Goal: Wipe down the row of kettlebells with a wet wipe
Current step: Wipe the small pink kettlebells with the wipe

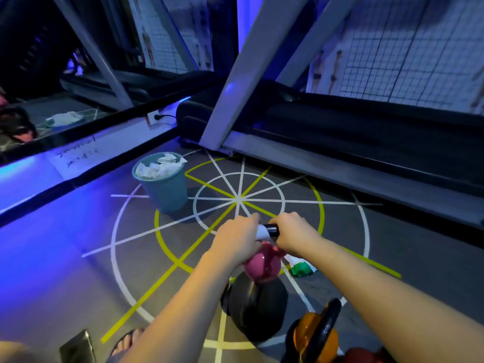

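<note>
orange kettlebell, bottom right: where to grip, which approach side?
Probably the black handle of the orange kettlebell, taken from above: the loop stands up over the round, smooth body, which offers no purchase. The black kettlebell sits close on its left, so avoid that side.

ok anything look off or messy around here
Only the blue bin, up and left of the pink kettlebell, stands out: used white wipes are heaped to its rim, with one poking over the edge. Nothing looks spilled or damaged.
</note>
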`<state>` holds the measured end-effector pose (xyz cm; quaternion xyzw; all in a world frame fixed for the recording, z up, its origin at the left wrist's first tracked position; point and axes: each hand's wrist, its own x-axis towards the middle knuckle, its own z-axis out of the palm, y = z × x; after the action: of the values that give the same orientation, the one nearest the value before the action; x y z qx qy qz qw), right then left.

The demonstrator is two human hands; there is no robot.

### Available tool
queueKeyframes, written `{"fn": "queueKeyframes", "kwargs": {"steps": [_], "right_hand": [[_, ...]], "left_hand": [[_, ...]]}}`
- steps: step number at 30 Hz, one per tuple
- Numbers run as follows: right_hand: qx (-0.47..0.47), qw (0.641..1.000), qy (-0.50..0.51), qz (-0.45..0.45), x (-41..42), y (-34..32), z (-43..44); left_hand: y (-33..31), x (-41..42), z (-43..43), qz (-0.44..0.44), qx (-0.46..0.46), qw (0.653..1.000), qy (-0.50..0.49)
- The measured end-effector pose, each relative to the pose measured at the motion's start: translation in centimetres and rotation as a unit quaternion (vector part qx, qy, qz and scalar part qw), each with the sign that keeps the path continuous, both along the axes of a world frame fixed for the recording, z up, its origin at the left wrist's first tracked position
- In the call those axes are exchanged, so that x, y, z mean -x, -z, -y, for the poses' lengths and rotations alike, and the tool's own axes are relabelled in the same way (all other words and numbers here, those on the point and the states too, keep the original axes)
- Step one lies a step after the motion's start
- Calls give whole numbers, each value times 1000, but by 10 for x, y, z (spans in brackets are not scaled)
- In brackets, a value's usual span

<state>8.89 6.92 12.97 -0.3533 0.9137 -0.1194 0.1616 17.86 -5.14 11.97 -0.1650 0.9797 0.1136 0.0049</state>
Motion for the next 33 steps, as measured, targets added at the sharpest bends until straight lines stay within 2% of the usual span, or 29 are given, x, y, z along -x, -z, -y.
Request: {"fn": "queueKeyframes", "kwargs": {"steps": [3, 5, 8, 10, 11, 12, 13, 14, 16, 18, 19, 20, 23, 26, 27, 31, 33], "right_hand": [[8, 1000, 2, -3, 1, 1, 4], [16, 1000, 11, -1, -1, 1, 9], [57, 998, 12, 18, -7, -1, 17], [76, 997, 10, 26, -10, -1, 23], [80, 996, 12, 25, -11, 0, 26], [83, 996, 18, 21, -11, 1, 28], [85, 996, 28, 18, -11, 2, 29], [88, 995, 39, 19, -9, 4, 29], [93, 993, 56, 33, -6, 7, 26], [96, 993, 59, 45, -2, 9, 20], [99, 992, 56, 51, 0, 9, 17], [100, 992, 52, 56, 1, 10, 13], [118, 987, 50, 92, 5, 13, 9], [138, 981, 59, 119, 14, 15, 9], [146, 978, 65, 132, 17, 17, 9], [154, 974, 71, 149, 16, 21, 9], [148, 977, 60, 141, 13, 21, 10]], "left_hand": [[10, 1, 14, -59, -104, 990, -74], [23, -9, 17, -148, -193, 962, -125], [56, -23, 11, -296, -337, 862, -236], [74, -23, 9, -351, -442, 773, -288], [78, -22, 7, -368, -473, 740, -306], [82, -21, 5, -376, -485, 724, -316], [82, -20, 4, -374, -476, 730, -316], [82, -21, 5, -360, -453, 754, -312], [73, -21, 5, -320, -372, 821, -292], [64, -23, 7, -302, -326, 858, -257], [61, -26, 6, -306, -336, 856, -248], [61, -30, 2, -316, -376, 836, -247], [74, -44, -17, -396, -512, 715, -264], [76, -43, -34, -415, -571, 656, -267], [75, -42, -37, -413, -579, 652, -264], [79, -43, -28, -413, -565, 678, -224], [85, -46, -18, -400, -535, 720, -186]]}}
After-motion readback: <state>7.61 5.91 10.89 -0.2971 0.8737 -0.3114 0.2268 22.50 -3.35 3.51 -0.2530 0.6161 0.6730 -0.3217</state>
